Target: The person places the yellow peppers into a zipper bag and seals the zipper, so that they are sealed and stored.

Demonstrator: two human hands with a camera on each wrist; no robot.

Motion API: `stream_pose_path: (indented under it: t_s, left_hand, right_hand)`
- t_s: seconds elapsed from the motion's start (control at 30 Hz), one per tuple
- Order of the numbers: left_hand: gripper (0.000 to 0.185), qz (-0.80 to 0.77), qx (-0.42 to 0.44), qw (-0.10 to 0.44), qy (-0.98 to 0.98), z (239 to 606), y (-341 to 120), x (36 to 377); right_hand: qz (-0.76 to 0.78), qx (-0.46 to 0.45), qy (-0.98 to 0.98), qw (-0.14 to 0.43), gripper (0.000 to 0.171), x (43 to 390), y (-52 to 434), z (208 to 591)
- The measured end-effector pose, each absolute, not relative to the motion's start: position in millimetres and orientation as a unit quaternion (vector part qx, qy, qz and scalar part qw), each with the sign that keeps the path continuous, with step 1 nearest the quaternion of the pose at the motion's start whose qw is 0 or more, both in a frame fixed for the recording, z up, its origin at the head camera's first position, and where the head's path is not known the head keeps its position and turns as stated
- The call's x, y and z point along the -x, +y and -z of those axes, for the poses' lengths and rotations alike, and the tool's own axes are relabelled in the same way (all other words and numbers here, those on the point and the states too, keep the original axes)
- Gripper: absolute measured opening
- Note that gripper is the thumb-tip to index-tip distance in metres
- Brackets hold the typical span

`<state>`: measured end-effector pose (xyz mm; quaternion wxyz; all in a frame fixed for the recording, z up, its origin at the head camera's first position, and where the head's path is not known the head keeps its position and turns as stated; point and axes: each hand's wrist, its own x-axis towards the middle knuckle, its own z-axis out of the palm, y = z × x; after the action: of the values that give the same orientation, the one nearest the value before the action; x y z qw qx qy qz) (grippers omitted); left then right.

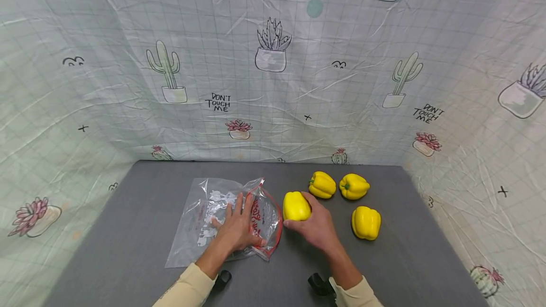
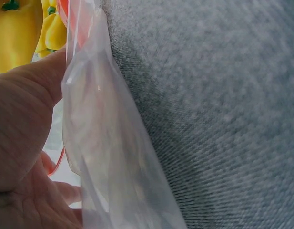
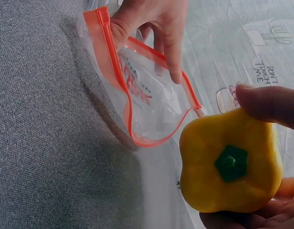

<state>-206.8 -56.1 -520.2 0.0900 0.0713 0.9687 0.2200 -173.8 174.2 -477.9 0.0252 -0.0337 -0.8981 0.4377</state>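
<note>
A clear plastic zip bag (image 1: pixel 266 214) with a red zip edge lies on the grey table, its mouth facing right. My left hand (image 1: pixel 236 231) rests over it near the mouth, fingers spread and straight. In the right wrist view, the left thumb and forefinger stand apart at the red zip edge (image 3: pixel 131 107), and the mouth gapes. Just right of the mouth, my right hand (image 1: pixel 319 226) grips a yellow bell pepper (image 1: pixel 296 206) between thumb and fingers. Its green stem (image 3: pixel 231 163) faces the right wrist camera.
Two more yellow bell peppers, one (image 1: pixel 323 185) beside another (image 1: pixel 354 186), lie behind the right hand. A third pepper (image 1: pixel 366 223) is to its right. Patterned cloth (image 1: pixel 307 89) with cactus drawings hangs behind the table (image 1: pixel 409 250) and at both sides.
</note>
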Motion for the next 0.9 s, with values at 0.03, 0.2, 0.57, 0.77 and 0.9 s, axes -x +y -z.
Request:
stream_pose_path:
  t_s: [0.03,0.2,0.57,0.77,0.9]
  left_hand:
    - [0.137,-0.22,-0.071,0.09,0.969,520.4,-55.9,207.1]
    - [0.136,-0.223,-0.069,0.094,0.968,520.9,-55.5,207.9]
    - [0.136,-0.222,-0.067,0.101,0.968,521.3,-55.9,208.0]
    - [0.136,-0.231,-0.075,0.102,0.965,520.0,-58.4,207.0]
    - [0.135,-0.236,-0.076,0.102,0.963,519.9,-59.0,207.0]
  right_hand:
    - [-0.44,0.03,-0.897,0.024,0.087,174.2,173.7,478.2]
    - [-0.453,0.008,-0.891,0.018,0.086,175.4,172.9,478.5]
    - [-0.492,-0.032,-0.87,-0.012,0.086,183.5,169.7,486.5]
    - [-0.516,-0.063,-0.854,-0.028,0.086,186.2,164.0,491.4]
    - [-0.532,-0.08,-0.842,-0.039,0.086,188.1,159.2,494.2]
